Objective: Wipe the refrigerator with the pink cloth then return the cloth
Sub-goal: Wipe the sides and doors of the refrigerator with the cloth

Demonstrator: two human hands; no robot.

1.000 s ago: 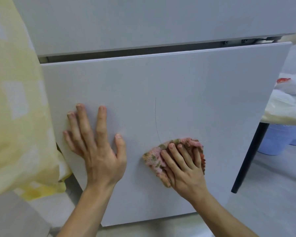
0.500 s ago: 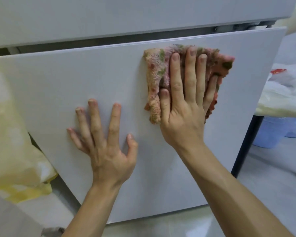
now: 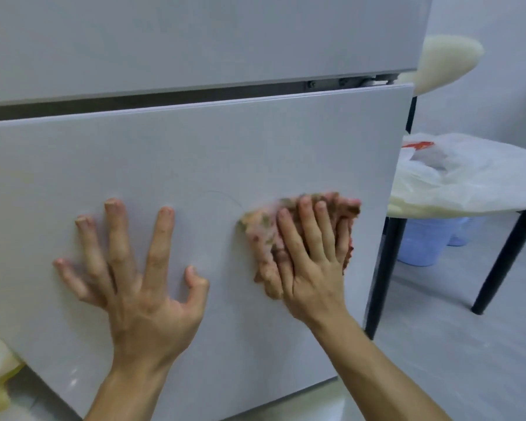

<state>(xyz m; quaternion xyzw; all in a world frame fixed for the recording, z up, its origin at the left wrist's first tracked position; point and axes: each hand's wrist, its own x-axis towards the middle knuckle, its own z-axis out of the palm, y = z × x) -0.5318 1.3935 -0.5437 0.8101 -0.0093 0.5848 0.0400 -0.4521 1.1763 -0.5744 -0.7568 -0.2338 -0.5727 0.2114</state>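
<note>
The left hand [image 3: 140, 284] lies flat on the lower fridge door [image 3: 195, 153], fingers spread wide, as if bracing. To its right, the right hand [image 3: 313, 262] presses the pink cloth [image 3: 261, 235] against the same door, near its right edge, with fingers straight, close together and pointing up. This looks like mid-wipe. The next move likely calls for steady pressure across unwiped surface. The cloth is bunched and blurred, and its long axis seems to run roughly up the door under the fingers.
</note>
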